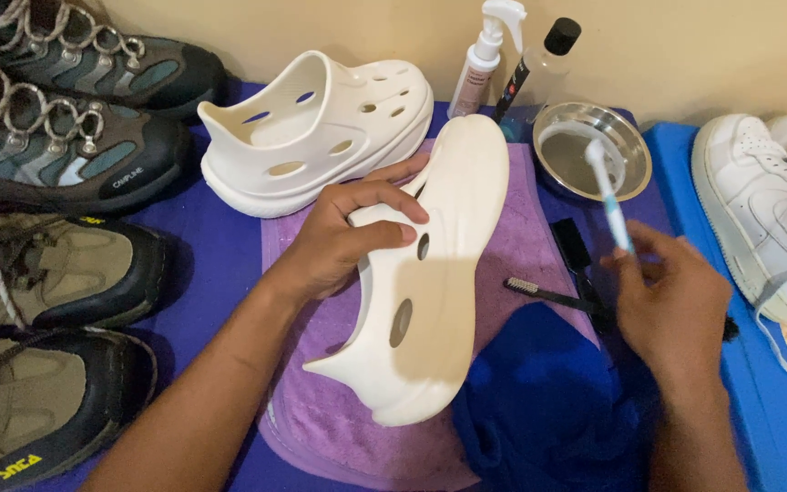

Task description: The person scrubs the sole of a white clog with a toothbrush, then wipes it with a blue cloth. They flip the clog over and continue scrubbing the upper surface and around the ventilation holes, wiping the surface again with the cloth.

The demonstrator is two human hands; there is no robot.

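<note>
Left hand (339, 241) gripped the cream clog (430, 273), tilted sole-up over the purple towel (321, 428), centre of the table. Right hand (671, 310), 3 o'clock, pinched a toothbrush (608, 191). Clog looked light, stiff-ish foam, probably slick when wet; gripping through the vent holes seemed safest.

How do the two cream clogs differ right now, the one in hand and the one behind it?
The held clog is tipped on its side, sole facing up, gripped by the left hand; the rear clog stands upright and untouched. The held clog lies over the purple towel; the rear clog sits at its far edge. Both are cream with holes.
</note>
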